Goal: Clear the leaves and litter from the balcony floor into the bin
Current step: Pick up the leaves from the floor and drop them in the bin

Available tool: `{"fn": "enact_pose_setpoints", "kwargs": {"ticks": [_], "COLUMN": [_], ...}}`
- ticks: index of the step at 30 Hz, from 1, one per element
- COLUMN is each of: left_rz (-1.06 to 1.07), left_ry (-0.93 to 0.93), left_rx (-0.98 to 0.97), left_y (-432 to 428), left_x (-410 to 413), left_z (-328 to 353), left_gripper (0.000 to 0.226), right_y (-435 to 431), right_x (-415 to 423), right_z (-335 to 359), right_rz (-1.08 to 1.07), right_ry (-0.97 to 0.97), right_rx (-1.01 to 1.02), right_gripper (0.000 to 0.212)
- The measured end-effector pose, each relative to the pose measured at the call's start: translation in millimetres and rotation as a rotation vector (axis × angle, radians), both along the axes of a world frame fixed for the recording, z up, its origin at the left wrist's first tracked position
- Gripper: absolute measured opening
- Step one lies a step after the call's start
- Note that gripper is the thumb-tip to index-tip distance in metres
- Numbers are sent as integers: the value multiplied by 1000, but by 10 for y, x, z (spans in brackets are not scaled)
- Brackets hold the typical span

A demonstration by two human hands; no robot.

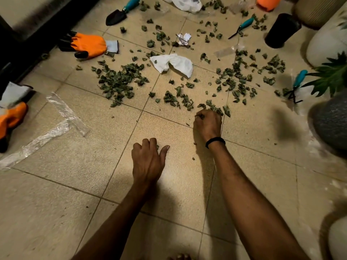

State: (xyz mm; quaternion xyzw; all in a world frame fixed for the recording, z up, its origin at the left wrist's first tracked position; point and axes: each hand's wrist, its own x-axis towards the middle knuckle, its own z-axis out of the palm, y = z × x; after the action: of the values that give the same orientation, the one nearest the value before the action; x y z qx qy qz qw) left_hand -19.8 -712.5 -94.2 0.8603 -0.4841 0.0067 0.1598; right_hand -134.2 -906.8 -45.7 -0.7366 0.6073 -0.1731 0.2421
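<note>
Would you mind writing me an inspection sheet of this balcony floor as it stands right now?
Surface: beige floor tiles, littered mainly beyond the hands.
Job's things: leaves scattered and in a heap; crumpled white tissue; clear plastic strips; bin not seen.
Clutter: orange gloves, trowel, hand rake, black pot.
Grippers: right hand grips leaves; left hand curled on the tile, contents unclear.
Cables: nothing seen.
Surroundings: planters at right, dark door frame at left.
</note>
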Motion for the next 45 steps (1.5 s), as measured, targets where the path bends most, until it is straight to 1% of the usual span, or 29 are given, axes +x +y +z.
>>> {"fn": "enact_pose_setpoints", "kwargs": {"ticks": [4, 6, 8, 10, 13, 15, 18, 19, 20, 23, 24, 25, 27, 28, 29, 32, 36, 40, 44, 45], "left_rz": [-28, -14, -31, -32, 115, 142, 176, 196, 214, 226, 228, 238, 272, 290, 308, 416, 550, 762, 1006, 1067], "left_ry": [-30, -18, 25, 121, 337, 399, 494, 536, 573, 653, 681, 704, 740, 751, 763, 764, 684, 572, 521, 476], "left_rx": [11, 44, 70, 28, -95, -162, -225, -238, -249, -296, -314, -330, -351, -364, -378, -434, -483, -580, -687, -694], "left_y": [-31, -61, -98, -142, -198, -225, -251, -260, -267, -255, -244, -213, -141, -85, -33, 267, 879, 1806, 2967, 3288], "left_x": [-36, -43, -14, 43, 109, 111, 117, 119, 115, 126, 146, 185, 311, 389, 469, 798, 1247, 1716, 1921, 1929], "left_z": [-20, 4, 79, 145, 200, 214, 248, 254, 267, 344, 376, 410, 465, 507, 539, 715, 992, 1355, 1765, 1879], "left_gripper": [35, 28, 23, 23, 38, 41, 42, 43, 44, 44, 44, 46, 48, 49, 50, 47, 48, 45, 50, 51], "right_y": [17, 13, 40, 104, 272, 365, 474, 493, 509, 547, 554, 573, 637, 686, 737, 972, 1498, 2362, 3476, 3793], "right_x": [-169, -329, -490, -599, -607, -545, -398, -358, -324, -206, -161, -102, 66, 153, 234, 654, 1327, 2065, 2644, 2772], "right_z": [99, 103, 112, 106, 58, -49, -94, -96, -81, -1, 33, 84, 216, 299, 383, 580, 819, 1018, 1243, 1319], "right_rz": [-182, -268, -279, -234, -151, -115, -94, -80, -66, -74, -114, -158, -276, -312, -310, -190, 2, 296, 545, 610], "right_ry": [-238, -282, -240, -171, -107, -56, 33, 55, 74, 97, 56, -38, -373, -526, -642, -799, -877, -843, -796, -783], "right_rx": [116, 148, 147, 128, 106, 67, 10, -3, -11, 9, 51, 125, 394, 534, 631, 766, 889, 968, 1080, 1113], "right_gripper": [15, 17, 20, 20, 16, 17, 7, 10, 11, 7, 6, 5, 6, 8, 9, 11, 14, 17, 18, 19]}}
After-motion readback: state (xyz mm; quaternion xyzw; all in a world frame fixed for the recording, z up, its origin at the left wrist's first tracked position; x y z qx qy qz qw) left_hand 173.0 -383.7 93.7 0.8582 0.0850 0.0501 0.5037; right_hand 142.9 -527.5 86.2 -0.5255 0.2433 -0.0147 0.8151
